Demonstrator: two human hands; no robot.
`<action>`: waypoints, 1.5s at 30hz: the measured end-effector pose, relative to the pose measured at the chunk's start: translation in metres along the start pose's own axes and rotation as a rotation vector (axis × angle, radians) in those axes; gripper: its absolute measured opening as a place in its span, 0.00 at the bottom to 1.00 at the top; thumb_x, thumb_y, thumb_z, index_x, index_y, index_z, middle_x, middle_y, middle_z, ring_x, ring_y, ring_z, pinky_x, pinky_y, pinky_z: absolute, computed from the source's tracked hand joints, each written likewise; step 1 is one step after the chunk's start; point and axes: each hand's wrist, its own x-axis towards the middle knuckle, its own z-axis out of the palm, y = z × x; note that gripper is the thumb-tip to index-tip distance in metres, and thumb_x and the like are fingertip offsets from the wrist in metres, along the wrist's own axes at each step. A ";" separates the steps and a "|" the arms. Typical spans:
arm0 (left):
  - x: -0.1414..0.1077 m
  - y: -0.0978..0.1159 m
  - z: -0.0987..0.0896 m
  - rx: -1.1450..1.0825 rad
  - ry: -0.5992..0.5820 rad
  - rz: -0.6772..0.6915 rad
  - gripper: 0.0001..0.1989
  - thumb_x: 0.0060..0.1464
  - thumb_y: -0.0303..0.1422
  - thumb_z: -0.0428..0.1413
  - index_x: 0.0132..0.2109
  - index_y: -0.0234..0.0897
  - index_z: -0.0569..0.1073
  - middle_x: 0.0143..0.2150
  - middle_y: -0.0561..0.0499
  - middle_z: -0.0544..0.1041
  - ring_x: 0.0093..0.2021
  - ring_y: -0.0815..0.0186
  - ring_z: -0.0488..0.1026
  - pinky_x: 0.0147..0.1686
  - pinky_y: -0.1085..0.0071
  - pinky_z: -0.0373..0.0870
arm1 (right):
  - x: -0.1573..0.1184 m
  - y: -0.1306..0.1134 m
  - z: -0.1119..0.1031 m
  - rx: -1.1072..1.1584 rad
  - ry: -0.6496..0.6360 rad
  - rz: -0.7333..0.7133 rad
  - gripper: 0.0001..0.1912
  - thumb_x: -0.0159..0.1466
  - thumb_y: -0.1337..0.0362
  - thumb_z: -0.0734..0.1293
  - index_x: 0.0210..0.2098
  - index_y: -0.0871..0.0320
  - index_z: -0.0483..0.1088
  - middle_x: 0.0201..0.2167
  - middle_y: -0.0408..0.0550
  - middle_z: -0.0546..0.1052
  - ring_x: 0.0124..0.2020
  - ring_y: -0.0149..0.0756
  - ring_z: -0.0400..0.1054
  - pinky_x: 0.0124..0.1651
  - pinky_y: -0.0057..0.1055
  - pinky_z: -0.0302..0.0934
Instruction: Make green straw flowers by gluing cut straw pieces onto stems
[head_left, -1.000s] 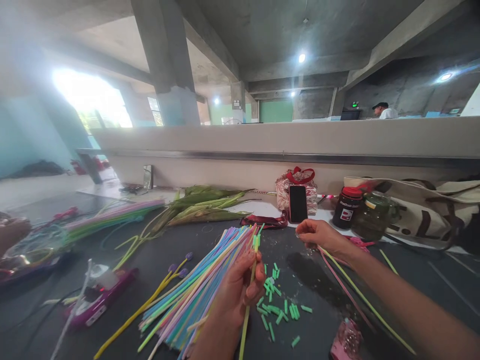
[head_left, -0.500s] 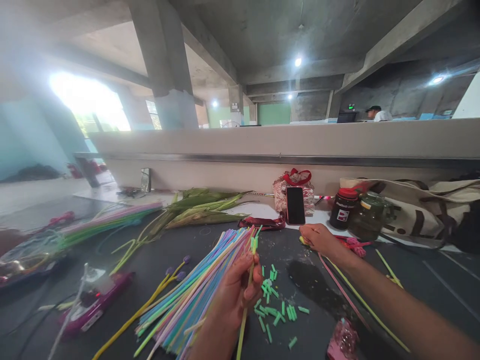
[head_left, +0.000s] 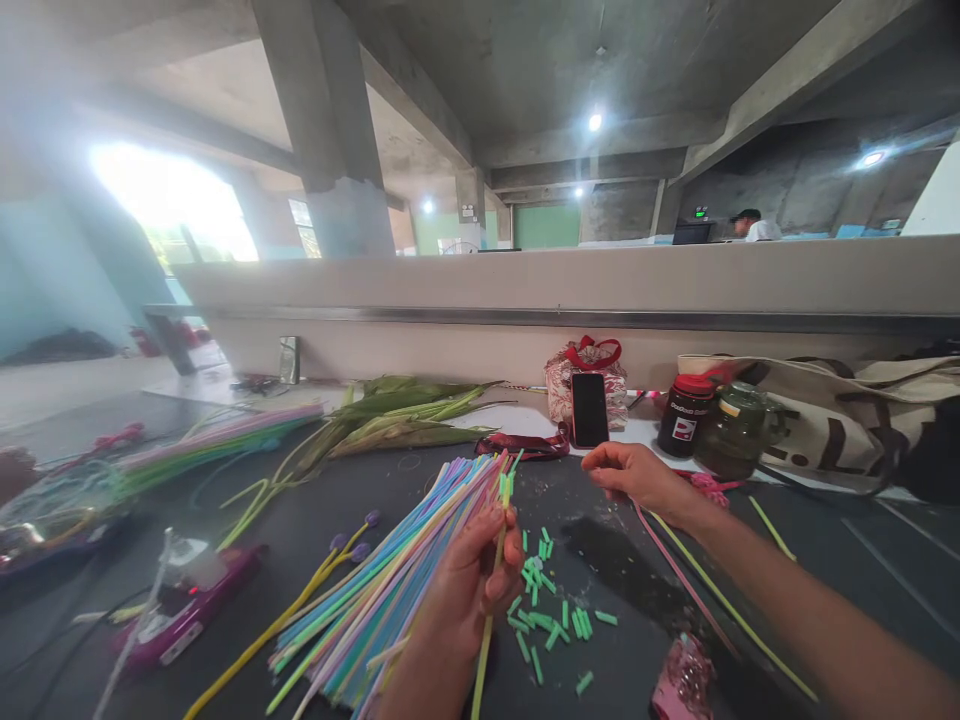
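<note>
My left hand (head_left: 472,600) is closed around an upright yellow-green straw (head_left: 484,665), with short light green tube pieces (head_left: 506,488) at its top above the fingertips. Beside it lies a fanned bundle of pastel straws (head_left: 390,590), partly hidden by my left wrist. My right hand (head_left: 630,478) hovers above the dark table in front of the phone. Its fingers are loosely bent and apart, and nothing shows in them. Below, between the hands, several cut green tube pieces (head_left: 540,600) lie scattered. A pink straw (head_left: 686,585) and a yellow straw (head_left: 735,607) lie under my right forearm.
A phone (head_left: 589,410) leans on a patterned pouch (head_left: 559,385). A red-lidded bottle (head_left: 684,415), a glass jug (head_left: 735,430) and a canvas bag (head_left: 825,425) stand at right. Corn husks (head_left: 405,415), purple-tipped yellow stems (head_left: 285,615) and a purple power strip (head_left: 187,610) lie left.
My right hand has loosened from a fist, its fingers now stretching left. The small yellow bit at its fingertips no longer shows. My left hand has stayed in place with the straw.
</note>
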 end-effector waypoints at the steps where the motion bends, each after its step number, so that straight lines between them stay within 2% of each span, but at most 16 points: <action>1: 0.000 0.000 0.000 0.003 0.002 -0.002 0.08 0.51 0.32 0.51 0.29 0.31 0.69 0.18 0.55 0.71 0.09 0.83 0.57 0.06 0.88 0.47 | 0.002 0.002 0.001 -0.006 0.012 0.010 0.04 0.53 0.65 0.65 0.27 0.60 0.67 0.13 0.33 0.63 0.12 0.22 0.55 0.15 0.21 0.47; 5: 0.000 0.000 0.000 0.016 0.014 -0.003 0.08 0.51 0.32 0.51 0.29 0.31 0.69 0.18 0.55 0.71 0.09 0.82 0.58 0.06 0.88 0.47 | 0.008 0.004 0.005 0.040 0.056 0.055 0.14 0.58 0.57 0.62 0.22 0.61 0.64 0.09 0.29 0.55 0.09 0.19 0.43 0.13 0.21 0.36; 8: -0.001 0.001 0.002 0.013 0.023 -0.003 0.08 0.52 0.32 0.51 0.29 0.31 0.69 0.18 0.55 0.70 0.09 0.82 0.58 0.07 0.88 0.47 | 0.005 -0.001 0.003 0.125 0.086 0.089 0.22 0.56 0.49 0.60 0.15 0.58 0.58 0.08 0.30 0.51 0.09 0.19 0.40 0.14 0.23 0.35; 9: -0.001 0.002 0.003 0.015 0.024 -0.002 0.08 0.52 0.32 0.51 0.29 0.31 0.69 0.18 0.55 0.70 0.09 0.83 0.58 0.07 0.88 0.47 | 0.003 -0.004 0.001 0.154 0.081 0.097 0.24 0.56 0.47 0.59 0.14 0.58 0.58 0.08 0.31 0.53 0.09 0.20 0.43 0.14 0.23 0.37; 11: -0.002 0.002 0.004 0.018 0.023 0.000 0.08 0.52 0.32 0.50 0.29 0.31 0.69 0.18 0.55 0.70 0.09 0.83 0.58 0.07 0.88 0.46 | -0.001 -0.008 -0.003 0.209 0.034 0.112 0.26 0.57 0.45 0.55 0.18 0.59 0.66 0.13 0.39 0.65 0.14 0.24 0.56 0.17 0.24 0.46; 13: -0.002 0.002 0.004 0.019 0.019 -0.001 0.08 0.52 0.32 0.50 0.29 0.31 0.69 0.18 0.55 0.70 0.09 0.82 0.58 0.06 0.88 0.46 | -0.004 -0.010 -0.007 0.251 -0.019 0.127 0.27 0.58 0.45 0.53 0.28 0.60 0.72 0.28 0.49 0.75 0.27 0.32 0.67 0.25 0.26 0.56; 14: -0.002 0.002 0.004 0.018 0.016 -0.006 0.08 0.52 0.32 0.50 0.29 0.31 0.69 0.18 0.55 0.70 0.09 0.82 0.58 0.06 0.88 0.46 | -0.004 -0.010 -0.009 0.263 -0.032 0.132 0.26 0.59 0.47 0.53 0.32 0.59 0.73 0.35 0.51 0.75 0.33 0.35 0.68 0.30 0.28 0.58; 16: -0.001 0.002 0.003 0.012 0.015 -0.013 0.08 0.51 0.31 0.51 0.29 0.31 0.69 0.18 0.56 0.70 0.09 0.82 0.58 0.06 0.88 0.46 | -0.004 -0.008 -0.012 0.273 -0.027 0.136 0.22 0.59 0.50 0.55 0.36 0.58 0.73 0.41 0.52 0.74 0.39 0.37 0.66 0.34 0.30 0.58; 21: -0.001 0.001 0.003 0.016 0.018 0.007 0.08 0.52 0.32 0.50 0.30 0.32 0.69 0.18 0.56 0.70 0.09 0.83 0.57 0.07 0.88 0.47 | -0.004 -0.001 -0.013 0.243 0.023 0.126 0.13 0.57 0.57 0.61 0.34 0.58 0.72 0.33 0.48 0.74 0.32 0.32 0.66 0.30 0.27 0.56; 25: -0.001 0.001 0.003 0.019 0.009 0.013 0.07 0.52 0.32 0.50 0.30 0.32 0.68 0.18 0.56 0.70 0.09 0.83 0.56 0.07 0.88 0.46 | -0.008 -0.003 -0.011 0.203 0.012 0.112 0.09 0.53 0.58 0.65 0.28 0.59 0.70 0.24 0.42 0.70 0.24 0.27 0.61 0.23 0.24 0.50; 30: 0.000 0.001 0.001 0.038 0.003 0.005 0.07 0.51 0.32 0.52 0.30 0.32 0.69 0.18 0.56 0.70 0.09 0.82 0.57 0.06 0.87 0.48 | -0.015 -0.009 -0.007 0.123 0.010 0.051 0.12 0.54 0.59 0.63 0.20 0.58 0.60 0.16 0.37 0.64 0.17 0.24 0.54 0.20 0.24 0.46; 33: 0.000 0.001 0.000 0.040 0.006 -0.011 0.07 0.51 0.32 0.52 0.30 0.32 0.68 0.18 0.56 0.70 0.09 0.82 0.57 0.06 0.87 0.48 | -0.014 -0.008 -0.001 0.020 0.104 -0.006 0.14 0.54 0.65 0.63 0.16 0.57 0.54 0.11 0.32 0.57 0.14 0.23 0.47 0.18 0.24 0.40; 36: 0.000 0.001 0.000 0.031 0.013 -0.012 0.07 0.51 0.32 0.52 0.30 0.32 0.68 0.18 0.56 0.70 0.09 0.82 0.57 0.06 0.87 0.48 | -0.010 -0.005 0.003 -0.103 0.209 -0.056 0.17 0.53 0.69 0.64 0.15 0.57 0.50 0.12 0.30 0.48 0.13 0.21 0.41 0.18 0.23 0.35; 38: 0.000 0.000 0.001 0.024 0.013 -0.008 0.07 0.51 0.32 0.51 0.30 0.32 0.68 0.18 0.56 0.70 0.09 0.82 0.57 0.07 0.87 0.48 | -0.009 -0.004 0.003 -0.171 0.227 -0.082 0.15 0.50 0.70 0.65 0.16 0.57 0.52 0.12 0.30 0.49 0.14 0.21 0.42 0.18 0.23 0.36; 41: 0.000 0.000 0.001 0.029 0.003 -0.014 0.07 0.51 0.32 0.51 0.30 0.31 0.68 0.18 0.56 0.70 0.10 0.82 0.57 0.07 0.88 0.48 | -0.012 -0.006 0.002 -0.228 0.202 -0.093 0.06 0.47 0.71 0.65 0.22 0.57 0.62 0.11 0.30 0.53 0.14 0.23 0.46 0.19 0.24 0.38; 45: 0.001 0.001 -0.001 0.043 -0.009 -0.019 0.07 0.51 0.32 0.51 0.30 0.32 0.68 0.18 0.56 0.70 0.09 0.82 0.56 0.07 0.87 0.49 | -0.016 -0.011 0.002 -0.230 0.145 -0.093 0.05 0.51 0.63 0.65 0.27 0.57 0.70 0.12 0.33 0.59 0.15 0.25 0.50 0.20 0.25 0.40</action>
